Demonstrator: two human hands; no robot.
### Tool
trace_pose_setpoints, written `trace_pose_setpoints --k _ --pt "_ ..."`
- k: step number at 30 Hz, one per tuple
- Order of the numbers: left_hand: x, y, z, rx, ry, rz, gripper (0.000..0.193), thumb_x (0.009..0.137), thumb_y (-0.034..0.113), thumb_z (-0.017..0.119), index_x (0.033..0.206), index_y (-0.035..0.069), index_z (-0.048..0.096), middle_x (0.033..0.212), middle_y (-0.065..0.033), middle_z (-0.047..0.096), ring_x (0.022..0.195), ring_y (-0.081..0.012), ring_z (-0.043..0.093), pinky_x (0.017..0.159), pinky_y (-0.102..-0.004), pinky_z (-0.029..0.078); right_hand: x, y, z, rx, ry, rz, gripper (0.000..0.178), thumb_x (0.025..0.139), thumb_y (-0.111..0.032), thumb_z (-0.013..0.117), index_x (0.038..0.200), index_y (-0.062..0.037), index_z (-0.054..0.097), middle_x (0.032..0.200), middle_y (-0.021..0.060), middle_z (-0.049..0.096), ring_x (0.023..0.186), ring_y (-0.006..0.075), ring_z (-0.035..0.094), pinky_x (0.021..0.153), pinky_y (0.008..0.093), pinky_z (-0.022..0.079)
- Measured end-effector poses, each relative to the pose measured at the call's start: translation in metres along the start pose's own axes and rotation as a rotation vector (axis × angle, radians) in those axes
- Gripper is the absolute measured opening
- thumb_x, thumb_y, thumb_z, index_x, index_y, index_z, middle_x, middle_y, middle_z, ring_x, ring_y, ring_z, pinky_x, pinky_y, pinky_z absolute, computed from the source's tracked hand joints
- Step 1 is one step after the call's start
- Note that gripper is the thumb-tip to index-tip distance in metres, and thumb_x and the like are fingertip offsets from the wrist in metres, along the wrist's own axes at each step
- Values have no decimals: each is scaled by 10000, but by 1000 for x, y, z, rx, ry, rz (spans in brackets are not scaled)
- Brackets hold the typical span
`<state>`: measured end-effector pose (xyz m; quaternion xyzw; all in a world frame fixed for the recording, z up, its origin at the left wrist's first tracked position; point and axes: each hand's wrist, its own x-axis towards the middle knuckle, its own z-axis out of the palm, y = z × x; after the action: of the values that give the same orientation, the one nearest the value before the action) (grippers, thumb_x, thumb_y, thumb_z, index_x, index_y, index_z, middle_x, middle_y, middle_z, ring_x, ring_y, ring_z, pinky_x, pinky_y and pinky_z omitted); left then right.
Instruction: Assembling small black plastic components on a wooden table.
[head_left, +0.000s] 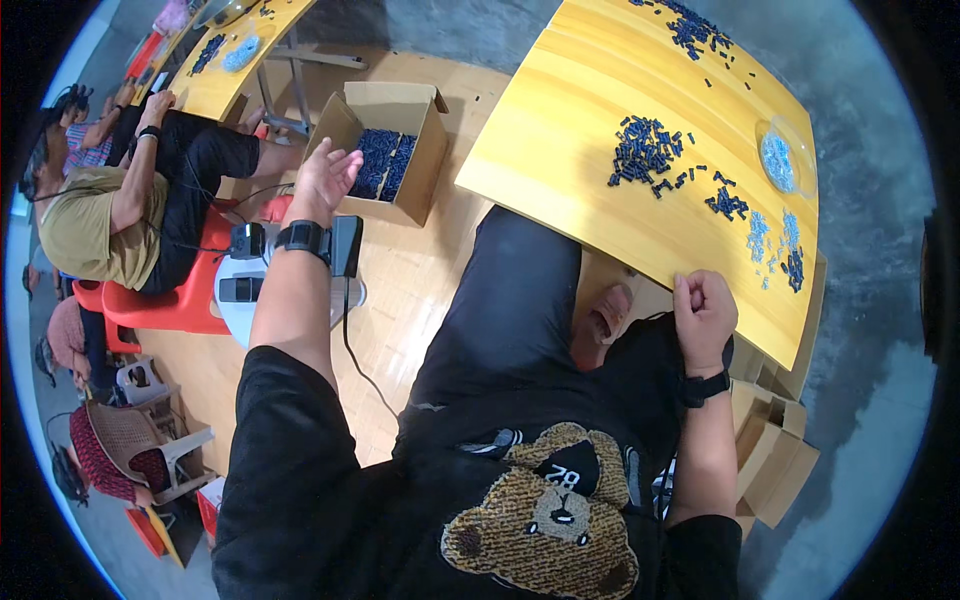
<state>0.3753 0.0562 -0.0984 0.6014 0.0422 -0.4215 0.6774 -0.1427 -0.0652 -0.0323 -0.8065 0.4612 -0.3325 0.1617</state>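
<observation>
Head-worn L fisheye cam looks down at lap (500, 310) & nearby table (560, 110).

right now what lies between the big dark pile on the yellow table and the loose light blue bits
A smaller cluster of dark pieces lies between the big dark pile and the loose light blue bits, as the head view shows.

"Seating, left side?"
"One red plastic stool (182, 308), bearing a co-worker in an olive shirt (85, 222); one armchair (122, 437) with woven back, lower left, occupied by a person in dark red (88, 450)."
"Other furniture?"
"Pale round-topped stand (238, 324), black device (240, 289) upon it; second yellow table (212, 98), upper left."
"Surroundings?"
"Grey wall (440, 38); tan floor (392, 275)."
</observation>
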Motion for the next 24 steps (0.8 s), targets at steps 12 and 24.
trace_pose_setpoints --k 12,24 --pt "-49 -124 23 -114 -57 -315 175 931 142 407 904 44 550 761 -49 613 626 -141 589 523 -212 493 0 2 -1 -26 -6 6 154 750 -114 672 692 -45 548 609 71 458 523 193 446 500 291 377" --pt "-156 -54 189 103 -483 254 233 921 182 501 1052 12 590 834 -16 615 721 -88 564 619 -200 457 1 4 -8 -38 -73 62 164 757 -203 644 682 -82 561 654 68 547 626 256 553 543 345 434"
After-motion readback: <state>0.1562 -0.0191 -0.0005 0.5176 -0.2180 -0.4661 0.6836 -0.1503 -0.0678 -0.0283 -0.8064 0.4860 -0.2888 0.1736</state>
